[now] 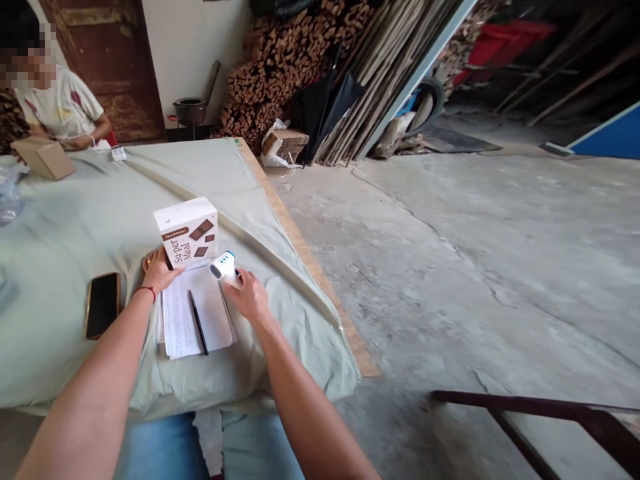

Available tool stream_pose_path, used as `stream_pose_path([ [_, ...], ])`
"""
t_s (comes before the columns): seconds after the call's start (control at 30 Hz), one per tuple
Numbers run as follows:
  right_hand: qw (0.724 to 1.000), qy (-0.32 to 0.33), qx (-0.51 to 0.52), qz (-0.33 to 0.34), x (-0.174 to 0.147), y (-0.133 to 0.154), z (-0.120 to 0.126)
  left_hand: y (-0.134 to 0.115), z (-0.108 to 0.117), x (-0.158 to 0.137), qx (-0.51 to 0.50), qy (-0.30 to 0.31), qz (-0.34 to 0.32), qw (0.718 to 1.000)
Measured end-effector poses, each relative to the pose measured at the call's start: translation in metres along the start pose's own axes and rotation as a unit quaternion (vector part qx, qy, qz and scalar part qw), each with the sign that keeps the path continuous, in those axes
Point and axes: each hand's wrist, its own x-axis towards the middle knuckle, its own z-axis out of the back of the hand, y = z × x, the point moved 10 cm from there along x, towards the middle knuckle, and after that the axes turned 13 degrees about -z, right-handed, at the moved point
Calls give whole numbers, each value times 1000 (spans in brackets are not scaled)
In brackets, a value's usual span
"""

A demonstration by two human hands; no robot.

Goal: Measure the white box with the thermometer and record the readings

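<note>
My left hand [159, 270] is closed around the lower left edge of a white carton [193, 241] printed "Su-per Meal" with brown chocolate-bar pictures. The carton is upright at the far end of an open notebook [210, 313]. In my right hand [249, 293], fingers wrapped round its handle, is a white handheld barcode scanner [223, 265] with blue marks on its head. It is close to the carton's lower right corner, its head tilted toward the left. A black pen [198, 321] lies across the notebook, whose left page carries handwriting.
A dark phone [103, 305] lies left of my left forearm on the cloth-covered table [280, 347]. Across the table a person [60, 110] sits by a brown cardboard box [44, 158] and a small white box [118, 154]. A dark metal frame [540, 407] stands at lower right.
</note>
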Motion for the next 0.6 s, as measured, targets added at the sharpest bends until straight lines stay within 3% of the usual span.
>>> stream_pose_path([
  [0.13, 990, -74, -115, 21, -9, -14, 17, -3, 1, -17, 58, 34, 9, 998],
  [0.23, 979, -108, -134, 112, -32, 9, 9, -12, 2, -50, 71, 56, -1, 996],
  [0.33, 970, -5, -162, 183, -63, 39, -33, -29, 6, -91, 91, 83, -24, 992],
  [0.43, 953, 78, -238, 170, -87, 50, -66, -50, 9, -129, 96, 110, -56, 988],
  [0.53, 946, 94, -258, 174, -96, 49, -68, -68, 13, -158, 84, 124, -89, 985],
  [0.6, 958, 102, -181, 196, -97, 45, -59, -75, 15, -173, 73, 130, -104, 983],
])
